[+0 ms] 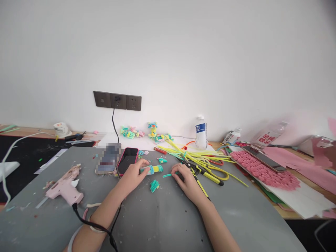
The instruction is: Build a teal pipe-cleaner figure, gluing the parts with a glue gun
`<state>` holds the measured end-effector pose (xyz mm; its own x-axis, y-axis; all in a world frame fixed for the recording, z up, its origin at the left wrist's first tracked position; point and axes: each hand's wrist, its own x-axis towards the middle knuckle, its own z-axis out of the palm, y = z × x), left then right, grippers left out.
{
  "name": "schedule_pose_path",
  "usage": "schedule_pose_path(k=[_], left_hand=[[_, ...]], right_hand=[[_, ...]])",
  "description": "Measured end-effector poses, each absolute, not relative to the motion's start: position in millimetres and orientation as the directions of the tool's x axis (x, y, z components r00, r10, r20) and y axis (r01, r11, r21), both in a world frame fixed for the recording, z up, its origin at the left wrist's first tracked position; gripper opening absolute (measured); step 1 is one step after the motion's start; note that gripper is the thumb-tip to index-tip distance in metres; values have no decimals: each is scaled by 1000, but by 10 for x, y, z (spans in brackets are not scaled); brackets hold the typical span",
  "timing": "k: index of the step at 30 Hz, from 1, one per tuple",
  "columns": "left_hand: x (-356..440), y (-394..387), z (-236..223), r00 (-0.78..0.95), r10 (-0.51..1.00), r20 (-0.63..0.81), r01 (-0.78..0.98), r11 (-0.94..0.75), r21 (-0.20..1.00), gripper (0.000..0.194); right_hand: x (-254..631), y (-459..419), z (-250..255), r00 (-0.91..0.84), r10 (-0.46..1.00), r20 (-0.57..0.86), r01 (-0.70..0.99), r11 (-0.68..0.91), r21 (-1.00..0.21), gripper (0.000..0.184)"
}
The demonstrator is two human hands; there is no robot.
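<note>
My left hand [134, 172] is closed around one end of a small yellow-and-blue piece of coiled pipe cleaner [156, 169]. To the right, my right hand [184, 180] pinches a short teal pipe cleaner [167, 175], whose free end points left. Between the hands lies a bent teal bundle [154, 186], and a similar small teal piece [162, 160] sits just behind. Black-and-yellow pliers [193, 166] rest beside my right hand, which partly covers a handle. Beyond them spreads a loose heap of yellow pipe cleaners [207, 156].
At left lies a pink glue gun [65, 189], its black cord running under my left forearm. Two phones, one pink-edged [128, 159], lie behind my left hand. A white bottle [201, 134] stands near the wall. A pink woven mat [262, 169] carries another phone [263, 158].
</note>
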<state>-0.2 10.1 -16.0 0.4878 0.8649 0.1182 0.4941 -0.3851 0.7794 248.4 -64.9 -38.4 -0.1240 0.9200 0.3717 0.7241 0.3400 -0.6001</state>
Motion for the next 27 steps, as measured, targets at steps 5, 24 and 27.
schedule_pose_path(k=[5,24,27], left_hand=[[-12,114,-175,482,867,127,490,-387,781,20],[-11,86,-180,575,550,606,232,-820,524,14],[6,85,-182,582,465,667,157,-869,469,10]], right_hand=[[2482,-670,-386,-102,918,382,706,338,-623,11],[2156,-656,-135,-198,763,615,662,567,-490,12],[2053,-644,-39,-265,735,624,680,601,-419,14]])
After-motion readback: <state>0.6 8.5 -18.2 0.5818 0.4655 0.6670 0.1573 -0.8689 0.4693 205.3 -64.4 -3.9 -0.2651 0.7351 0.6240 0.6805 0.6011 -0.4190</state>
